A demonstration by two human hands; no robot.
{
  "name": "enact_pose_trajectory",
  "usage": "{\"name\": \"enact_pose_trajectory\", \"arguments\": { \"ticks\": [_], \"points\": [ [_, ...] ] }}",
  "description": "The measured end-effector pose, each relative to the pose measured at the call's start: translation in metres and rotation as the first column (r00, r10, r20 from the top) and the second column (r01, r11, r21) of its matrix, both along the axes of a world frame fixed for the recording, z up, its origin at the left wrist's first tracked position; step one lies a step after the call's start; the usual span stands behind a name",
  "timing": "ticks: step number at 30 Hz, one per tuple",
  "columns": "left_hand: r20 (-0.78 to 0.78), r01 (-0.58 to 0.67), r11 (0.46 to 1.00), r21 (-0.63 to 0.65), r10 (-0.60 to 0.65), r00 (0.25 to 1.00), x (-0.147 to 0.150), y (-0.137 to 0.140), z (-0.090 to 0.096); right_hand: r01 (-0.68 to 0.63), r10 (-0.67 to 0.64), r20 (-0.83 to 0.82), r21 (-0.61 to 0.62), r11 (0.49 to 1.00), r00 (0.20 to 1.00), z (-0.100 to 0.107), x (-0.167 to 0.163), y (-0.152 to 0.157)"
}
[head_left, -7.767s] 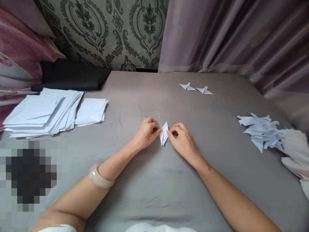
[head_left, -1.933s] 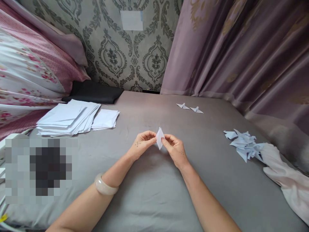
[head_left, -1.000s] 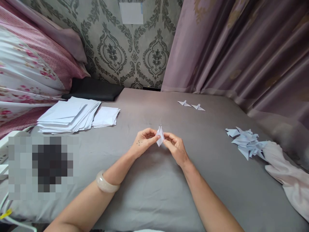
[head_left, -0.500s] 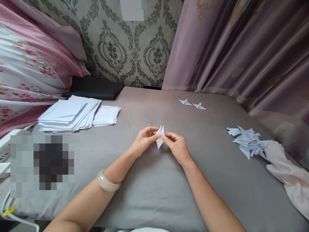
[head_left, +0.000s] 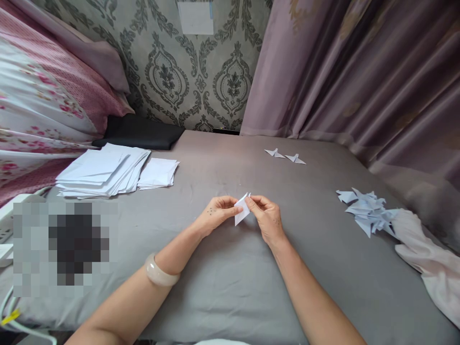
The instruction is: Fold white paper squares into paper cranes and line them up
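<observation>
A small piece of folded white paper (head_left: 240,216) is held in the air between my two hands, above the grey sheet (head_left: 223,287). My left hand (head_left: 218,213) pinches its left side, thumb across the front. At the upper right, by the narrow points, my right hand (head_left: 266,215) grips it between thumb and fingers. The fingertips behind the paper are hidden. On my left forearm sits a pale bangle (head_left: 161,270).
Two folded paper cranes (head_left: 275,153) lie far back, right of centre. A heap of folded paper cranes (head_left: 370,211) is at right, beside a pale cloth (head_left: 427,258). White paper stacks (head_left: 104,167) and a black folded item (head_left: 140,132) lie at left, near a power strip (head_left: 14,211).
The folded paper has turned, its narrow points now leaning right and its lower tip swinging left. My right hand has shifted slightly to the right along its upper edge.
</observation>
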State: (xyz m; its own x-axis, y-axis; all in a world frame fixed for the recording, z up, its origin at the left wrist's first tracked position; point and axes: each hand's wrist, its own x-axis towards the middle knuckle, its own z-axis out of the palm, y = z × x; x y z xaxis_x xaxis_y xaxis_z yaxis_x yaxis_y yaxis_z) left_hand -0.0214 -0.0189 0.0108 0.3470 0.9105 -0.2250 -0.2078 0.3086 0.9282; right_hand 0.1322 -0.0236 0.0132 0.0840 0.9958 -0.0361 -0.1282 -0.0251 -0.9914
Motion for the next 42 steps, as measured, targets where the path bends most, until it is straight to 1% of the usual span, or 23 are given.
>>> {"name": "enact_pose_trajectory", "arguments": {
  "ticks": [3, 5, 8, 11, 13, 17, 22, 25, 28, 32, 34, 37, 39, 42],
  "points": [
    [0.005, -0.005, 1.0, 0.005, 0.005, 1.0, 0.0029, -0.001, 0.0021, 0.022, -0.022, 0.009, 0.05, 0.998, 1.0, -0.0026, 0.0001, 0.0003],
    [-0.006, -0.018, 1.0, -0.001, 0.018, 1.0, 0.0043, -0.0016, 0.0036, 0.027, -0.028, 0.017, 0.058, 0.998, 0.999, -0.0021, 0.0004, 0.0001],
    [-0.028, -0.027, 1.0, 0.001, 0.027, 0.999, 0.0043, -0.0021, 0.004, -0.013, 0.013, -0.005, 0.025, 1.0, 1.0, 0.0016, 0.001, -0.0005],
    [-0.023, 0.013, 1.0, 0.011, -0.012, 1.0, 0.0028, -0.002, 0.001, -0.08, 0.08, -0.002, -0.011, 0.997, 0.997, 0.0056, 0.0011, -0.0015],
    [-0.014, 0.038, 0.999, 0.028, -0.038, 0.999, 0.0024, -0.0019, -0.0018, -0.092, 0.092, 0.023, -0.019, 0.996, 0.995, 0.0066, 0.0004, -0.002],
    [-0.048, 0.031, 0.997, 0.067, -0.028, 0.998, 0.0045, -0.0025, -0.0043, -0.053, 0.053, 0.031, 0.009, 0.999, 0.998, 0.0048, -0.0015, -0.0025],
    [-0.139, -0.004, 0.99, 0.143, 0.024, 0.99, 0.0079, -0.0045, -0.0022, -0.012, 0.011, 0.01, 0.09, 0.996, 1.0, 0.0019, -0.0026, -0.0037],
    [-0.138, 0.003, 0.99, 0.138, 0.016, 0.99, 0.0081, -0.005, -0.0009, 0.017, -0.017, 0.0, 0.102, 0.995, 1.0, 0.0028, -0.0033, -0.0048],
    [-0.094, 0.019, 0.995, 0.096, -0.01, 0.996, 0.0076, -0.0049, -0.0001, 0.026, -0.026, 0.005, 0.078, 0.997, 1.0, 0.004, -0.0033, -0.0051],
    [-0.067, 0.031, 0.998, 0.056, -0.027, 0.997, 0.007, -0.005, 0.0013, -0.025, 0.025, -0.033, -0.002, 1.0, 0.999, 0.0014, -0.0024, -0.0032],
    [-0.073, 0.039, 0.998, 0.041, -0.036, 0.997, 0.007, -0.0052, 0.0023, -0.006, 0.006, -0.051, -0.013, 1.0, 0.999, -0.0012, -0.002, -0.0016],
    [-0.067, 0.051, 0.998, 0.029, -0.049, 0.997, 0.007, -0.0049, 0.0025, 0.019, -0.02, -0.036, -0.026, 0.999, 0.999, -0.0033, -0.001, 0.0006],
    [-0.051, 0.022, 1.0, 0.017, -0.021, 0.998, 0.0069, -0.0041, 0.0012, -0.028, 0.022, -0.059, -0.089, 0.996, 0.998, -0.0024, 0.0002, 0.0015],
    [0.011, -0.076, 0.997, -0.001, 0.076, 0.997, 0.0058, -0.0018, -0.0021, -0.145, 0.129, -0.103, -0.173, 0.974, 0.986, 0.0008, 0.0015, 0.0011]
  ]
}}
